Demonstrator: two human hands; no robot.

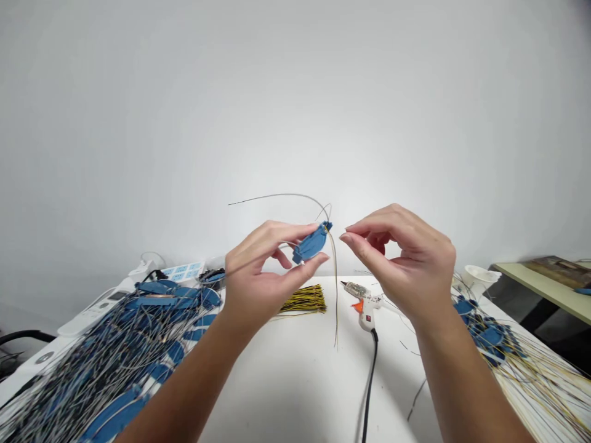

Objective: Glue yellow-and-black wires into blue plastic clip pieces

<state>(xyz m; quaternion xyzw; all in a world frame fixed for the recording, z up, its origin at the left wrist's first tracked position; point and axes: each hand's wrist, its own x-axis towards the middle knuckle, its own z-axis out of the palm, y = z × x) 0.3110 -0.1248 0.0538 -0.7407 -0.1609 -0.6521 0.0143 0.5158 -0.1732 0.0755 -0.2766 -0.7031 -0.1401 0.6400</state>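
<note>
Two hands: holding what?

The left hand (258, 267) pinches a blue piece (311, 245) above the white surface (295, 375). The right hand (409, 261) is beside it, thumb and forefinger nearly meeting; I can't tell whether they grip anything.

How far along?

Thin wires (336, 277) trail from the piece; the glue gun (367, 312) lies unheld. What's left doesn't show.

Both forearms reach fwd; L hand (272, 264) half-curled, R hand (401, 255) w/ thumb + index pinched.

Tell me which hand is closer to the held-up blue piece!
Left. The left hand holds the blue piece in its fingers; the right hand is to its right, across a gap.
</note>
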